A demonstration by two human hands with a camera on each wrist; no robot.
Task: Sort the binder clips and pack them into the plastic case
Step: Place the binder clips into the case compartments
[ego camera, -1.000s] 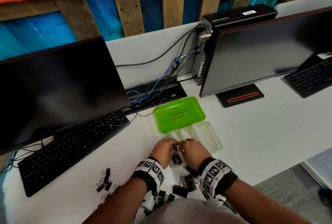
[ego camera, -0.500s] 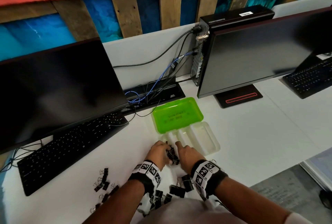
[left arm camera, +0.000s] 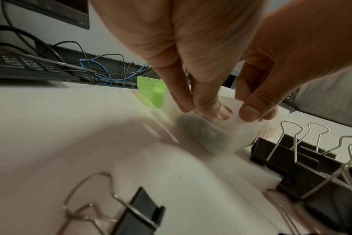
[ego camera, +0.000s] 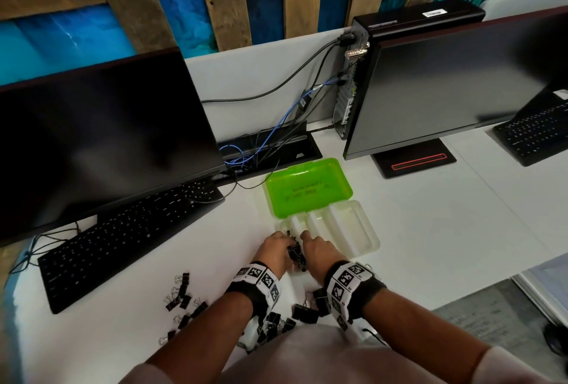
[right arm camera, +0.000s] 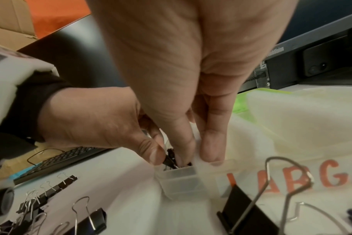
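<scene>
The plastic case lies open, its green lid folded back. Both hands meet over its leftmost small compartment. A bunch of small black binder clips sits between them, partly down in that compartment. My left hand curls round the bunch, and its thumb pinches one clip. My right hand points straight fingers down: one presses on the clips and one rests on the compartment wall. Dark clips show through the translucent wall. The other compartments look bare.
Loose black clips lie on the white desk, a small pile at the left and larger ones under my wrists. A keyboard and monitor stand at the left. A second monitor stands at the right, with cables behind the case.
Both hands have moved forward together, carrying the bunch of small clips from the desk in front of the case to its leftmost compartment.
</scene>
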